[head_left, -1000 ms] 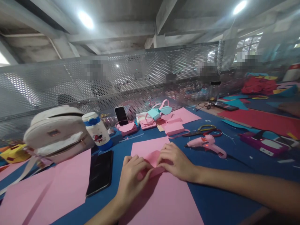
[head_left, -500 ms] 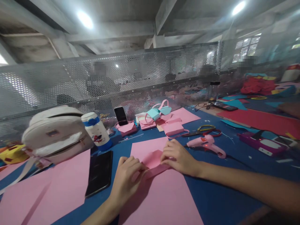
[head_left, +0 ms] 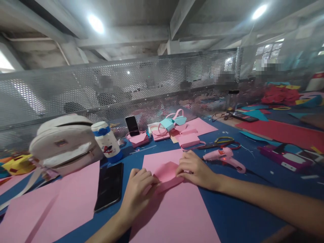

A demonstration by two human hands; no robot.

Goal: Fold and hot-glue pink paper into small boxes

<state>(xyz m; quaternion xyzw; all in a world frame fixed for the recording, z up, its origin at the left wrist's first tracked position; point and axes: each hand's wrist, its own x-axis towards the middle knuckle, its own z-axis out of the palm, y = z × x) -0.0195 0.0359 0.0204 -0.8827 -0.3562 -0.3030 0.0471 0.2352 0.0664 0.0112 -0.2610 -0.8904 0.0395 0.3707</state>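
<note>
A small folded pink paper piece point(head_left: 166, 172) is held between my two hands, over a large pink sheet point(head_left: 174, 216) on the blue table. My left hand point(head_left: 140, 189) pinches its left end, with the fingertips curled round the edge. At the right end, the fingers of my right hand point(head_left: 193, 169) are closed on the same piece. A flap of the piece stands up behind its front strip. To the right of my right hand lies a pink glue gun point(head_left: 224, 157) with a small red light, and scissors point(head_left: 220, 143) lie behind it.
Left stand a white backpack point(head_left: 65, 145) and a bottle point(head_left: 107, 143), near a black tablet point(head_left: 109, 187) and a pink sheet point(head_left: 65, 199). Small pink paper bags point(head_left: 188, 139) sit behind my hands. A purple device point(head_left: 286, 158) lies right. A perforated metal screen point(head_left: 152, 87) runs behind.
The whole view has shifted slightly, so things appear a little further right. Both hands keep their hold on the folded pink piece, with hardly any movement.
</note>
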